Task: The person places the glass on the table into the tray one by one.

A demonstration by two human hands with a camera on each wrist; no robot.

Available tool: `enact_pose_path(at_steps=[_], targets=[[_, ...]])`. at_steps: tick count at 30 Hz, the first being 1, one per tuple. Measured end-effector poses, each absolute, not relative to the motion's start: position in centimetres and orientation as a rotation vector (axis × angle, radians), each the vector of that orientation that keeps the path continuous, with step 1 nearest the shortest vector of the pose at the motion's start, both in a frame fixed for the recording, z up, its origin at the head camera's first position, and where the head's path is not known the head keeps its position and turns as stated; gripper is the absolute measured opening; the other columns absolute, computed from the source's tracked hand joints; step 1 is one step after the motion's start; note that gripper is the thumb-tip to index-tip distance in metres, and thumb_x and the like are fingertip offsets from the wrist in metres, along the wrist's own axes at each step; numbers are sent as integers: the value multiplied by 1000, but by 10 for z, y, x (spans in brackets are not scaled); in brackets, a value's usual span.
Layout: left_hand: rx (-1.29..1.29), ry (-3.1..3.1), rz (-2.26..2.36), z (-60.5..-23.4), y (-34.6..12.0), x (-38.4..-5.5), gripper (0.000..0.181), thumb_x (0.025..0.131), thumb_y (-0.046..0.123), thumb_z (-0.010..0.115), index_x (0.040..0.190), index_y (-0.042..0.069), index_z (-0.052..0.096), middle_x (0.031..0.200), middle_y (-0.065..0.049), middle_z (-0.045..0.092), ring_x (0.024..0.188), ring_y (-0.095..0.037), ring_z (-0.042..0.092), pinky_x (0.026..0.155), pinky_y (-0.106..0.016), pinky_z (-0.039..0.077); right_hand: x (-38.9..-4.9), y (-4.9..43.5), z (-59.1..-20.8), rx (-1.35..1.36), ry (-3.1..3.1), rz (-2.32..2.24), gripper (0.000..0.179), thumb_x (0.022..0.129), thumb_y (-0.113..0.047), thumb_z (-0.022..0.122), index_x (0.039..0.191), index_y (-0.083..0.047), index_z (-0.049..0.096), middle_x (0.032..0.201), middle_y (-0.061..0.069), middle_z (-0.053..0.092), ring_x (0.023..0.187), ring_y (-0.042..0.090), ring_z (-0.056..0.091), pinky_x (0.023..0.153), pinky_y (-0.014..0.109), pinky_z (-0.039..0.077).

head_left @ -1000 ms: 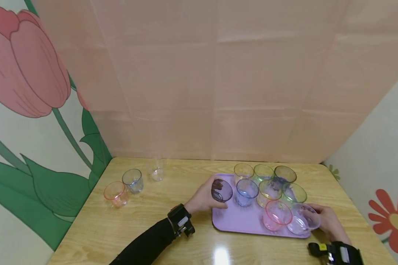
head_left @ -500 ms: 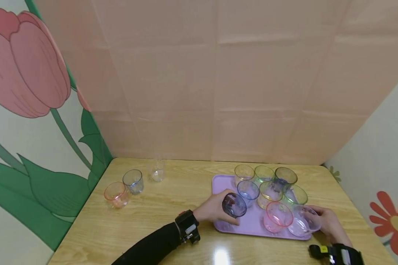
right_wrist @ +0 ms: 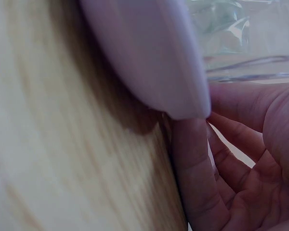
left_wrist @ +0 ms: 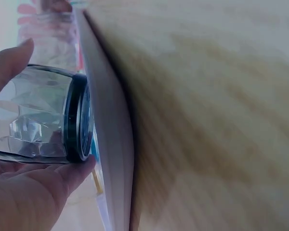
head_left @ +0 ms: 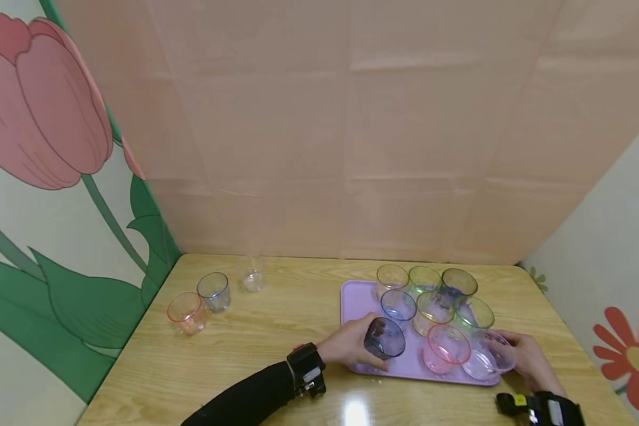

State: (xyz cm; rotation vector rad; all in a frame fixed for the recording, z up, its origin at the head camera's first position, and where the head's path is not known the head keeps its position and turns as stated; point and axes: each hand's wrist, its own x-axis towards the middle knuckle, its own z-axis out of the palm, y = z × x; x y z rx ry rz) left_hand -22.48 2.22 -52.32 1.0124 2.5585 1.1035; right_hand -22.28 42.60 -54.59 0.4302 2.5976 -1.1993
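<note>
My left hand (head_left: 354, 343) grips a smoky dark glass (head_left: 385, 339) over the front left part of the lilac tray (head_left: 362, 300). In the left wrist view the same dark-based glass (left_wrist: 43, 115) lies between thumb and fingers, its base close to the tray rim (left_wrist: 111, 125). At the tray's front right corner my right hand (head_left: 529, 358) holds a clear glass (head_left: 487, 361). Its fingers (right_wrist: 192, 178) are right at the tray's edge in the right wrist view. A pink-rimmed glass (head_left: 444, 355) stands between the two held glasses.
Behind them on the tray stand a blue-rimmed glass (head_left: 398, 307) and several yellow, green and dark ones. On the left of the wooden table (head_left: 277, 343) are a pink glass (head_left: 187, 313), a blue-grey glass (head_left: 215, 293) and a clear glass (head_left: 252, 279).
My left hand has carried the dark glass from the tray's left edge toward the front, to the right and nearer the pink-rimmed glass. The right hand has stayed at the clear glass.
</note>
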Motion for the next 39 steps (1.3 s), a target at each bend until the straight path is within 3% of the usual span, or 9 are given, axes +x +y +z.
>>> enact_pose_path(at_steps=[4, 10, 14, 19, 26, 39], targets=[[1068, 2535, 1113, -523, 25, -222, 78, 68, 39, 89, 130, 16, 47, 118, 1, 65, 105, -5, 60, 90, -15, 46, -222, 426, -546, 426, 2604, -1197, 84, 83, -50, 74, 134, 13, 49, 134, 37, 49, 113, 42, 50, 77, 30, 48], [1080, 2510, 1146, -523, 30, -218, 80, 71, 37, 88, 134, 16, 43, 121, -2, 65, 110, -6, 60, 93, -16, 45, -222, 425, -547, 446, 2576, -1218, 84, 83, -48, 74, 136, 13, 47, 137, 38, 45, 114, 43, 50, 80, 34, 49], [1054, 2513, 1132, -522, 31, -216, 80, 72, 37, 87, 135, 15, 43, 122, -2, 65, 110, -5, 60, 93, -16, 45, -222, 426, -546, 411, 2601, -1210, 81, 85, -46, 73, 135, 12, 48, 137, 38, 45, 113, 41, 51, 75, 26, 47], [989, 2558, 1068, -520, 35, -216, 78, 70, 45, 86, 131, 17, 48, 119, 3, 65, 105, -1, 59, 90, -16, 47, -221, 427, -544, 371, 2628, -1205, 78, 86, -43, 73, 134, 13, 49, 134, 37, 50, 109, 36, 53, 70, 20, 45], [1035, 2631, 953, -525, 44, -219, 65, 66, 54, 85, 116, 22, 60, 101, 15, 62, 90, 5, 56, 78, -11, 45, -222, 426, -544, 380, 2623, -1201, 80, 86, -44, 73, 134, 14, 48, 134, 35, 51, 108, 33, 54, 69, 20, 47], [1055, 2598, 943, -528, 50, -222, 55, 70, 46, 86, 111, 18, 63, 95, 15, 61, 83, 5, 54, 73, -9, 43, -220, 426, -543, 368, 2644, -1168, 79, 86, -48, 72, 133, 12, 50, 133, 36, 51, 108, 35, 54, 70, 21, 45]])
